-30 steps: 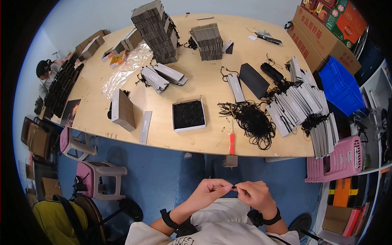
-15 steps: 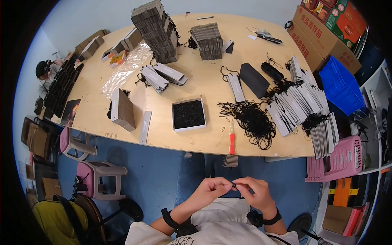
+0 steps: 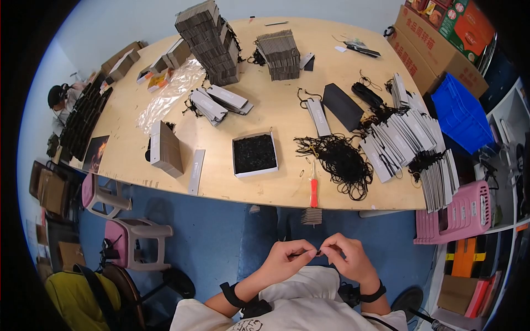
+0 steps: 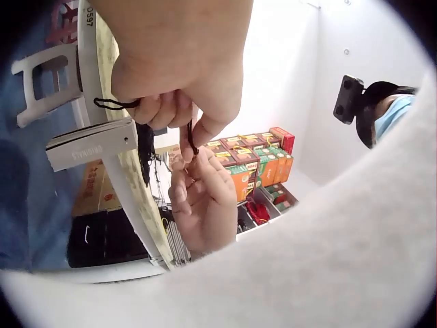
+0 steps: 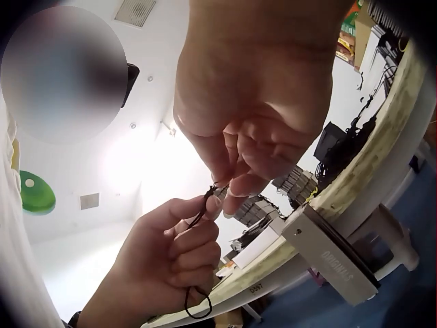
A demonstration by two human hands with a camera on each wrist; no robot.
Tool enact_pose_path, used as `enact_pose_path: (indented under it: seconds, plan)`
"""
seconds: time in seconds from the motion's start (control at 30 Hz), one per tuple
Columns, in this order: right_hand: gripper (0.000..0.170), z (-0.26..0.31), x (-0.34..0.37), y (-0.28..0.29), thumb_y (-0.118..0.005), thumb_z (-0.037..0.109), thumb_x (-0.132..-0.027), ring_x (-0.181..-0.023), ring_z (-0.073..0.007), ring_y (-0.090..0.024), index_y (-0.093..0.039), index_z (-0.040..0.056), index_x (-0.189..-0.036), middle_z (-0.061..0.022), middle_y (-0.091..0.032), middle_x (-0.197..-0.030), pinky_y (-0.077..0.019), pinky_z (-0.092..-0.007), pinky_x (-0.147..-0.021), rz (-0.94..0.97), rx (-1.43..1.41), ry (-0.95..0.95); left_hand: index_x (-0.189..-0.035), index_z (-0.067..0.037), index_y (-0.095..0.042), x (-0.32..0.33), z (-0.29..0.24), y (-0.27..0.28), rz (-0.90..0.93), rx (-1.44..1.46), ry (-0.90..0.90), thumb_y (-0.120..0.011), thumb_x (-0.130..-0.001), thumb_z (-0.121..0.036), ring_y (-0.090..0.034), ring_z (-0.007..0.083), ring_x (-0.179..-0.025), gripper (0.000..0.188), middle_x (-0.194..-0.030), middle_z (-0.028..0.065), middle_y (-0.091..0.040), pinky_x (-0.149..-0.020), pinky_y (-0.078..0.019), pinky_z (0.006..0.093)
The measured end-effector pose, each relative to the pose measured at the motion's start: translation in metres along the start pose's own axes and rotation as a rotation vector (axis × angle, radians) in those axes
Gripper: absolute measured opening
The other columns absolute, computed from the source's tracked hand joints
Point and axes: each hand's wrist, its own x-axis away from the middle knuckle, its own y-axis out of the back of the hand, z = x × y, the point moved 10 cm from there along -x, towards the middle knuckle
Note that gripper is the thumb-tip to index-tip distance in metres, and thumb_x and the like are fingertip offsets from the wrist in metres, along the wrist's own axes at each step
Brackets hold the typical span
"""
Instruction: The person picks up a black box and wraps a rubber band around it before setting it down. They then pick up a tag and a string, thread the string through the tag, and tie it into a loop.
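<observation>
Both hands meet in front of the person's body, below the table's front edge in the head view. The left hand [image 3: 288, 258] pinches a thin black cord [image 5: 198, 217] between thumb and forefinger, its other fingers curled in. A small loop of that cord hangs out beneath the left fist in the right wrist view. At the cord's knotted part, the right hand [image 3: 349, 258] pinches with thumb and forefinger tips, close against the left fingertips. A block of grey tags [image 5: 331, 256] printed ORIGINALS juts from the table edge beyond the hands.
On the table [image 3: 221, 165] stand a white box of small black pieces [image 3: 255, 154], a tangle of black cords [image 3: 342, 168], a red-handled tool [image 3: 313, 193] and a fan of grey tags [image 3: 403, 138]. Tall tag stacks [image 3: 207, 44] rise at the back. Stools [image 3: 135, 243] stand left.
The right hand's fingers have loosened from a tight bunch, its thumb and forefinger now bowed further apart behind the tips. The left hand keeps its pinch; the table things stay put.
</observation>
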Motion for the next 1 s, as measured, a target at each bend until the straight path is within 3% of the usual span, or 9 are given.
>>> enact_pose_path:
  seconds: [0.17, 0.37, 0.47, 0.67, 0.73, 0.87, 0.93, 1.0]
  plan:
    - [0.007, -0.004, 0.002, 0.0, -0.061, 0.005, -0.09, -0.054, -0.0106, -0.053, -0.058, 0.0006, -0.095, -0.0063, -0.063, -0.072, -0.0408, -0.0241, -0.051, -0.002, -0.056, -0.034, -0.094, 0.001, -0.067, 0.0, 0.002, 0.0, 0.014, 0.063, 0.024, -0.061, -0.094, -0.011, -0.034, 0.0009, -0.058, 0.013, -0.064, -0.0069, -0.046, -0.052, -0.0263, 0.0205]
    - [0.007, -0.003, 0.002, 0.001, -0.061, 0.004, -0.09, -0.058, -0.0129, -0.058, -0.057, 0.0006, -0.095, -0.0076, -0.064, -0.073, -0.0439, -0.0262, -0.052, -0.038, -0.06, -0.022, -0.096, 0.001, -0.066, 0.001, 0.004, 0.004, -0.066, 0.138, 0.018, -0.059, -0.097, -0.013, -0.036, -0.0005, -0.057, 0.016, -0.064, -0.0078, -0.049, -0.051, -0.0265, 0.0186]
    - [0.005, 0.007, 0.001, 0.0, -0.06, 0.001, -0.09, -0.058, -0.0114, -0.06, -0.057, -0.0012, -0.092, -0.0092, -0.067, -0.08, -0.0449, -0.0231, -0.052, -0.012, 0.058, 0.076, -0.096, 0.0, -0.067, 0.001, 0.006, 0.006, -0.078, 0.147, 0.009, -0.058, -0.097, -0.013, -0.037, -0.0006, -0.057, 0.016, -0.064, -0.0075, -0.051, -0.051, -0.0278, 0.0183]
    - [0.006, 0.03, 0.003, 0.0, -0.061, -0.003, -0.087, -0.056, -0.0155, -0.06, -0.057, -0.0004, -0.091, -0.0101, -0.065, -0.076, -0.0429, -0.0265, -0.049, -0.126, 0.235, 0.298, -0.096, 0.0, -0.067, -0.003, 0.006, 0.007, -0.094, 0.155, 0.006, -0.059, -0.097, -0.012, -0.037, -0.0007, -0.059, 0.015, -0.066, -0.0078, -0.052, -0.052, -0.028, 0.0181]
    - [0.011, 0.026, 0.005, 0.002, -0.062, -0.004, -0.084, -0.058, -0.0215, -0.063, -0.056, 0.0008, -0.091, -0.0096, -0.064, -0.075, -0.0478, -0.0303, -0.051, -0.186, 0.155, 0.246, -0.096, 0.0, -0.067, -0.005, 0.007, 0.004, -0.099, 0.245, 0.012, -0.058, -0.097, -0.012, -0.038, -0.0009, -0.06, 0.015, -0.067, -0.0076, -0.053, -0.052, -0.028, 0.0178]
    - [0.013, 0.005, 0.007, 0.002, -0.064, -0.006, -0.081, -0.057, -0.0213, -0.063, -0.057, 0.0009, -0.09, -0.0093, -0.064, -0.074, -0.0466, -0.0288, -0.049, -0.276, -0.032, 0.187, -0.096, -0.001, -0.067, -0.003, 0.006, -0.002, -0.033, 0.459, 0.105, -0.058, -0.097, -0.013, -0.038, -0.0017, -0.062, 0.015, -0.071, -0.0073, -0.056, -0.053, -0.0284, 0.017]
    - [0.013, 0.029, 0.014, 0.006, -0.068, -0.005, -0.078, -0.056, -0.0187, -0.061, -0.062, 0.0016, -0.088, -0.0084, -0.065, -0.076, -0.0454, -0.0265, -0.048, -0.366, 0.136, 0.465, -0.097, -0.001, -0.067, -0.003, 0.003, 0.0, -0.054, 0.403, 0.058, -0.058, -0.097, -0.013, -0.038, -0.0017, -0.061, 0.015, -0.071, -0.0072, -0.056, -0.052, -0.0276, 0.0168]
    - [0.014, 0.039, 0.017, 0.008, -0.07, -0.004, -0.077, -0.056, -0.0181, -0.061, -0.064, 0.0021, -0.088, -0.0083, -0.066, -0.078, -0.0453, -0.0263, -0.048, -0.356, 0.246, 0.549, -0.098, -0.001, -0.067, -0.002, 0.0, 0.002, -0.074, 0.346, 0.012, -0.059, -0.097, -0.013, -0.037, -0.0018, -0.059, 0.015, -0.071, -0.0072, -0.056, -0.051, -0.0268, 0.0166]
